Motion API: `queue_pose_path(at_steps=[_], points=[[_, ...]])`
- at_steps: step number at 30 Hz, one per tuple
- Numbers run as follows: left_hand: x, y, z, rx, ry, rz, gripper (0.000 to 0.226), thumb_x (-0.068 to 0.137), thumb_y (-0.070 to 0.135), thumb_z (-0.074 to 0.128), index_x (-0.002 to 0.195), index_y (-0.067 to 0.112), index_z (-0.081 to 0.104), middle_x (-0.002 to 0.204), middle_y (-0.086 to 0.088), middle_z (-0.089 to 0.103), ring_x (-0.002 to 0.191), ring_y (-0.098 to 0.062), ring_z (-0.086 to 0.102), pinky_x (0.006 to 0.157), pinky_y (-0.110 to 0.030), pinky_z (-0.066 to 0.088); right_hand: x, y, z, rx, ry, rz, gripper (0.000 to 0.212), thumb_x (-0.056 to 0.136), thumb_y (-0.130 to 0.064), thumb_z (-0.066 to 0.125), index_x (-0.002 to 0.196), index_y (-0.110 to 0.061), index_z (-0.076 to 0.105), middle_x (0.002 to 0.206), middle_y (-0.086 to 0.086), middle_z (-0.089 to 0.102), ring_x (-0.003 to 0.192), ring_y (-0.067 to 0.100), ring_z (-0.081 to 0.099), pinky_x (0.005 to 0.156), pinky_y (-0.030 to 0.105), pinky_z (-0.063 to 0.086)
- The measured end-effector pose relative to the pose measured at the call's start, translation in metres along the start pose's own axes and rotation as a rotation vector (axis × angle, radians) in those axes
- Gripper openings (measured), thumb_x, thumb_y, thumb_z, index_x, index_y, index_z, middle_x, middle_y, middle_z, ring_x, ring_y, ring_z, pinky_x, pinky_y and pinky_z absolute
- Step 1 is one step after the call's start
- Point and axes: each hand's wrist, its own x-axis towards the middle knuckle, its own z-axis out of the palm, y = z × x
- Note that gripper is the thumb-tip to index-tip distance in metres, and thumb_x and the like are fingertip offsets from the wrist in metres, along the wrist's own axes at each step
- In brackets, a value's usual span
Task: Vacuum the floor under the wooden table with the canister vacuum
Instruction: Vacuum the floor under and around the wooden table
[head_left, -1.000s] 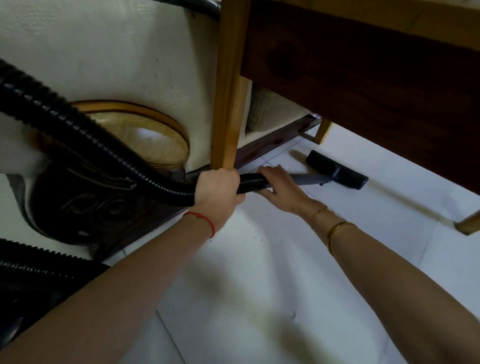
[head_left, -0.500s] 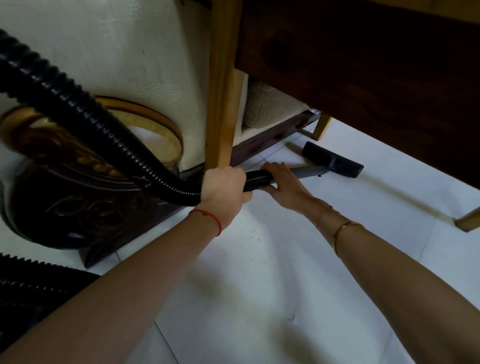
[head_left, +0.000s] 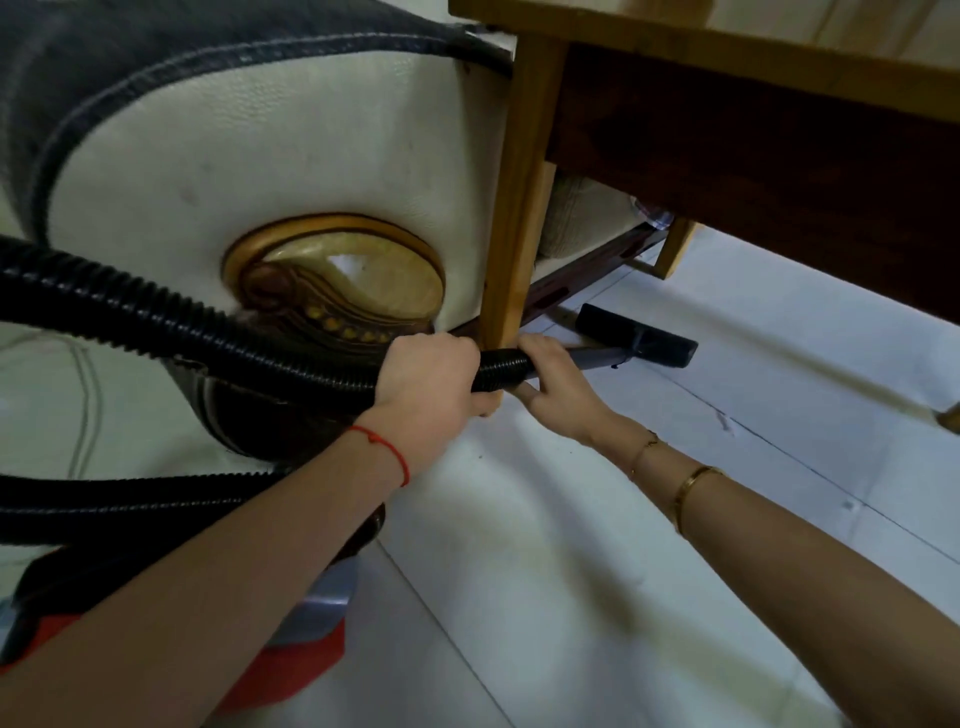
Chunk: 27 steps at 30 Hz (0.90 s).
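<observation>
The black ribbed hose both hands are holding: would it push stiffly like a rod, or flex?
Likely flexes: the hose curves in a loop toward the left hand. Its ribs probably give a sure hold. The right hand sits by the straight grey wand, which looks rigid.

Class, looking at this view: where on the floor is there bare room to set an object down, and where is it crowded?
Free: white tiles between the forearms, and tiles right of the floor nozzle under the wooden table. Crowded: around the table leg, where both hands grip the hose.
</observation>
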Motion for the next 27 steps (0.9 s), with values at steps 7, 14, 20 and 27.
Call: queue_pose_path(at_steps=[7,14,20,27], points=[[-0.048,-0.031,-0.017,0.011,0.047,0.015,0.031,0.085,0.05,0.057,0.09,0.02,0.052,0.078,0.001,0.051,0.081,-0.024,0.062,0.062,-0.03,0.035,-0.015,-0.058,0.005,0.117,-0.017,-0.022,0.02,0.084,-0.024,0.064,0.099,-0.017,0.054,0.094,-0.005,0.055,0.088,0.015,0.045,0.076,0.033,0.039],[-0.076,-0.045,-0.025,0.038,0.115,0.027,0.038,0.085,0.056,0.055,0.084,0.021,0.041,0.074,0.003,0.05,0.074,-0.022,0.06,0.059,-0.029,0.033,-0.024,-0.089,0.007,0.077,0.019,-0.091,0.021,0.079,-0.027,0.062,0.096,-0.018,0.052,0.088,-0.002,0.055,0.083,0.016,0.049,0.072,0.03,0.037],[-0.064,-0.019,-0.015,0.045,0.123,0.024,0.035,0.088,0.05,0.053,0.1,0.017,0.052,0.089,0.0,0.064,0.082,-0.024,0.065,0.059,-0.029,0.034,-0.036,-0.067,-0.01,0.003,0.002,-0.111,0.02,0.084,-0.026,0.058,0.102,-0.021,0.05,0.091,-0.003,0.054,0.084,0.013,0.048,0.075,0.032,0.043],[-0.011,0.027,0.012,0.007,0.124,0.018,0.037,0.089,0.05,0.052,0.104,0.017,0.052,0.092,-0.002,0.066,0.081,-0.023,0.067,0.061,-0.03,0.04,-0.035,0.006,-0.033,-0.047,-0.067,-0.107,0.024,0.094,-0.026,0.058,0.116,-0.016,0.053,0.107,0.0,0.059,0.092,0.009,0.047,0.082,0.02,0.035]])
